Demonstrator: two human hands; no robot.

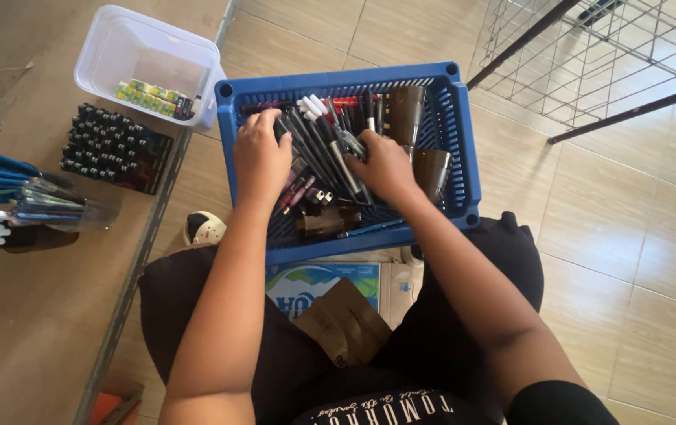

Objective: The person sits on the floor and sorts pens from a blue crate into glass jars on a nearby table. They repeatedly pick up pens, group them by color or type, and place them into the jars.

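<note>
Both hands curl around a bunch of pens [324, 149]: left hand [261, 157], right hand [385, 167], gathering them inside blue basket [464, 134].

Arms: bare from the wrists up to near the shoulders.
Left hand [261, 157]: bare; no ring or watch is seen.
Right hand [385, 167]: bare likewise.
Sleeve: a short black sleeve edge is seen behind the right hand's arm.
Top: black cloth, pale lettering printed across it.
Legs: covered in black cloth.
</note>
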